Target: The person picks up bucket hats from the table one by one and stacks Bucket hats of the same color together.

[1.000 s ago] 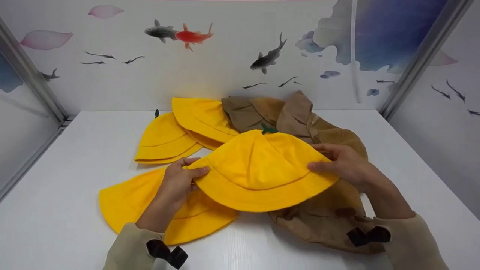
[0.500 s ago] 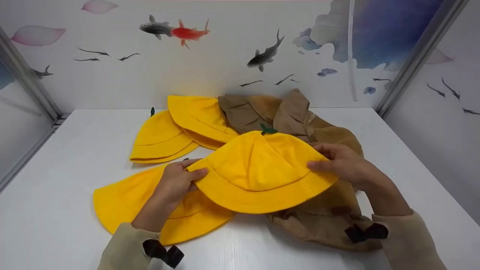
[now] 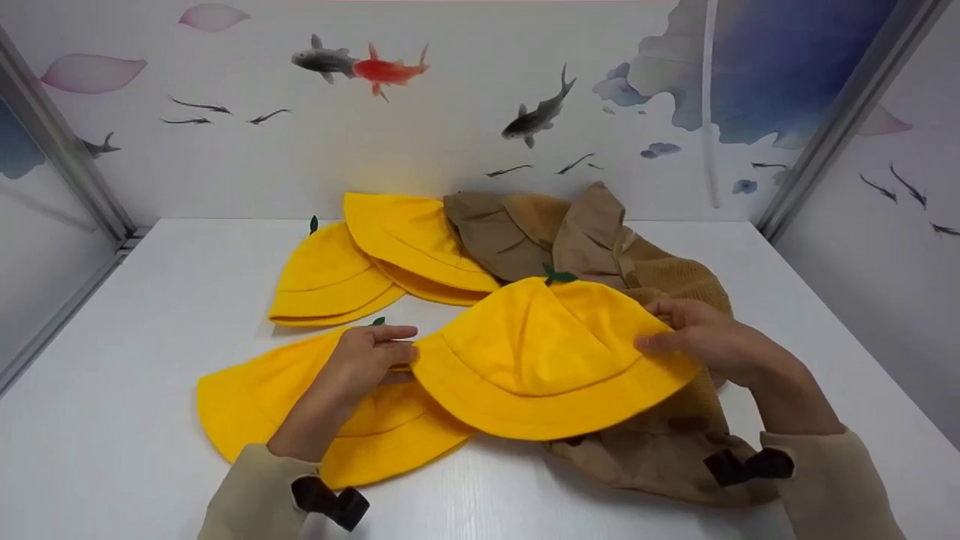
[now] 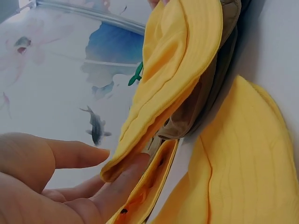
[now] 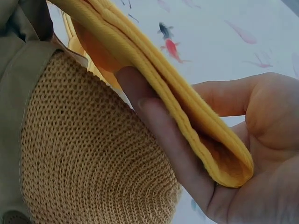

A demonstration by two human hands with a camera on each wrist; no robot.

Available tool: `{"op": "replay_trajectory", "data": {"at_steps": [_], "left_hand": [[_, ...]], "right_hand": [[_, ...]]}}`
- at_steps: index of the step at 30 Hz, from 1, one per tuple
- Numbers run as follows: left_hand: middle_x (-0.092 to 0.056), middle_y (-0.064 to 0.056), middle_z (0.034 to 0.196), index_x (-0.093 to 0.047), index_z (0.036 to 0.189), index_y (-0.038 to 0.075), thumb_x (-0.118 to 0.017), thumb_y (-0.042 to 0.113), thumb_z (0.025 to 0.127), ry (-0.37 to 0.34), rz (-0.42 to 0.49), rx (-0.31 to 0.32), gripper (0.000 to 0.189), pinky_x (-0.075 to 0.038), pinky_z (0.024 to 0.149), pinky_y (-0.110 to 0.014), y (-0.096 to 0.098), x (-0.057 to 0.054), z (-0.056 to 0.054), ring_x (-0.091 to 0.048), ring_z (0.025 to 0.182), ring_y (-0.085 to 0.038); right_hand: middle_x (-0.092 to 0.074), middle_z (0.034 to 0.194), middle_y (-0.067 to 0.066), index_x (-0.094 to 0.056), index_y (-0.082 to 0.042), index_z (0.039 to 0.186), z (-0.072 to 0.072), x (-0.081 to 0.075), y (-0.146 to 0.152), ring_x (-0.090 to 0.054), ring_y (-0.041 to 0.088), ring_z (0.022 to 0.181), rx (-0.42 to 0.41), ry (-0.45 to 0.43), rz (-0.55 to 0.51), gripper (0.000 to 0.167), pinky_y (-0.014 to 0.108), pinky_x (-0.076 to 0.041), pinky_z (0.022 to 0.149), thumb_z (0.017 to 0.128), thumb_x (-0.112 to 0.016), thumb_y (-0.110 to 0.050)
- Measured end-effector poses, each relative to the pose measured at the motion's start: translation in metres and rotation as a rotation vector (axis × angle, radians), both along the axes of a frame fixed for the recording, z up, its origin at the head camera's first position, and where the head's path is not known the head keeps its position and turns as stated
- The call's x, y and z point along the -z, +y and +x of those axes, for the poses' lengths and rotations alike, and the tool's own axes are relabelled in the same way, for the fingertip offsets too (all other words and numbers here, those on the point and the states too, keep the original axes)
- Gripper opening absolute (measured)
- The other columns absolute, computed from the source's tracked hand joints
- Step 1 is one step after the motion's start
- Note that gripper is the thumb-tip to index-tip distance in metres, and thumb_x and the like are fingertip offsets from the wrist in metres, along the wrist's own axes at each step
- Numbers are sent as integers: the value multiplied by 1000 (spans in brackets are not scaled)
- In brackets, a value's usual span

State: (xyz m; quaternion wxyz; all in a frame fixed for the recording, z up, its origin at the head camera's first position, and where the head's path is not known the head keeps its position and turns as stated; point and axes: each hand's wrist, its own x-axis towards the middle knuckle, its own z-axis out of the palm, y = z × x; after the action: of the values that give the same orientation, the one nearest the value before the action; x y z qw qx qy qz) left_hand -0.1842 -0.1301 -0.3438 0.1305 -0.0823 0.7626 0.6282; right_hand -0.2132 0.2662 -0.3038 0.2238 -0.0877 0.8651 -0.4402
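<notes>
A folded yellow bucket hat [image 3: 540, 360] with a green leaf sprout is held up over the table, crown away from me. My right hand [image 3: 694, 337] grips its right end, thumb on the near face and fingers behind; in the right wrist view the folded brim [image 5: 187, 126] lies between thumb and fingers. At the hat's left end is my left hand [image 3: 367, 356], fingers straight. In the left wrist view its thumb [image 4: 79, 154] stands just off the brim corner, with fingers behind it. Another yellow hat [image 3: 255, 390] lies under the left forearm.
Two more yellow hats, one on the left [image 3: 322, 277] and one behind it [image 3: 405, 232], lie overlapping at the back. Brown hats [image 3: 585, 232] and a coarsely woven tan one [image 5: 98, 144] lie at right, partly under the held hat. A printed wall [image 3: 420, 150] stands behind the white table [image 3: 112, 330].
The yellow hat in the right hand has shifted right and slightly down. The left thumb, which pinched its left end earlier, has come off the brim.
</notes>
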Motion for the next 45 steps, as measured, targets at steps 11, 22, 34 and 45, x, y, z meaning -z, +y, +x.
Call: {"op": "replay_trajectory", "data": {"at_steps": [11,22,34,45], "left_hand": [[-55,-15,145,-49,146,8,-58,16,101,-85,-59,68,46,-52,105,-40,8,0,-1,-62,125,-26],[-51,-18,149,-46,148,7,-53,17,104,-93,-12,93,46,-50,107,-41,4,0,0,-60,128,-28],[-54,-24,140,-52,140,1,-49,24,105,-9,-429,3,42,-53,99,-43,-73,-4,19,-58,115,-32],[-39,-41,142,-38,144,-9,-60,33,100,-70,-823,16,65,-45,105,-60,-153,5,22,-45,122,-51]], "right_hand": [[-61,98,6,-49,5,125,2,2,4,-64,17,83,-26,-4,-30,42,26,-57,75,96,-64,-22],[-55,96,7,-47,1,118,4,0,9,-60,19,85,-19,19,-2,34,26,-55,75,95,-63,-18],[-55,94,7,-47,1,112,6,1,12,-61,17,82,-41,34,-26,32,26,-55,73,95,-65,-20],[-55,96,8,-47,1,115,1,3,13,-61,19,84,-44,28,-24,36,26,-55,74,95,-66,-22]]}}
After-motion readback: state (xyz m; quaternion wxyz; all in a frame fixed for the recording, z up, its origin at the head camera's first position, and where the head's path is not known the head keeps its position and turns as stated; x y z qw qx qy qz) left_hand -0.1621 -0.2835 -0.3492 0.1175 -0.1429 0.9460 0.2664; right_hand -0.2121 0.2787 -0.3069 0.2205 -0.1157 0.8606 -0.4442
